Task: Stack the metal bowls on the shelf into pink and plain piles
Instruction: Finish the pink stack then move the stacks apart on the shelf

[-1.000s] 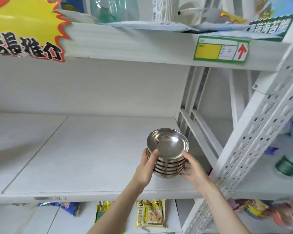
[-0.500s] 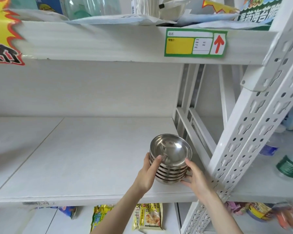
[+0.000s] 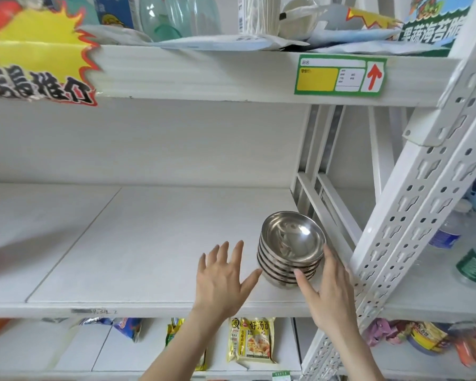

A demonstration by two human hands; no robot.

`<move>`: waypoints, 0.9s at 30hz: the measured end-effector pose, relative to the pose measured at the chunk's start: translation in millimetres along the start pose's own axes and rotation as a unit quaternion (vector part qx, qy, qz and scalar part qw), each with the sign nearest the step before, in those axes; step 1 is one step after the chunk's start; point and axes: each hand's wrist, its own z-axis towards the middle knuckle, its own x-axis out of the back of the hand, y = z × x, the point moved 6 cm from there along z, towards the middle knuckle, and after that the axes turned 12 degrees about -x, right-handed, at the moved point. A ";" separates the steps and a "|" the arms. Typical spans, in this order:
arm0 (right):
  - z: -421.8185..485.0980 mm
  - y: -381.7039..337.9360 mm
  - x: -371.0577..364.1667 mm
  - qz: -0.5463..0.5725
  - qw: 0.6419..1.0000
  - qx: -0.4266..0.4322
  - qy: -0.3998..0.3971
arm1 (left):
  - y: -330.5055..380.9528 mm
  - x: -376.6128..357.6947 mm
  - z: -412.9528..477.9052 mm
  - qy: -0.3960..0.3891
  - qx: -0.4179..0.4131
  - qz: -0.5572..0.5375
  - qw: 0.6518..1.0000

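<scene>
The stack of plain metal bowls (image 3: 291,250) sits on the shelf (image 3: 138,259) beside the right upright, steadied by the open right hand (image 3: 327,284), while the left hand (image 3: 223,276) hovers spread and empty.

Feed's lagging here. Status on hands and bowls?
Left hand open, clear of stack. Right hand open, fingers against bowl stack. Stack tilted on shelf. Upright post close on right.

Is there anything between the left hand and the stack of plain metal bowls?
Nothing: in the head view only bare white shelf shows between the open left hand and the stack of metal bowls. The thumb tip nearly reaches the stack's base.
</scene>
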 end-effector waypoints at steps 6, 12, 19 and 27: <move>-51.5 -58.1 -4.9 -0.148 0.984 0.085 0.061 | -39.3 44.7 -52.8 0.033 -0.020 0.084 0.996; -104.3 -129.0 -37.6 -0.164 0.977 0.122 0.053 | -102.8 92.0 -110.1 0.059 -0.021 0.122 0.991; -144.5 -210.8 -96.8 -0.157 0.973 0.163 0.040 | -189.4 119.9 -158.0 0.067 -0.006 0.149 0.986; -152.7 -299.3 -168.6 -0.154 0.971 0.182 0.020 | -297.3 139.3 -173.0 0.080 0.013 0.172 0.982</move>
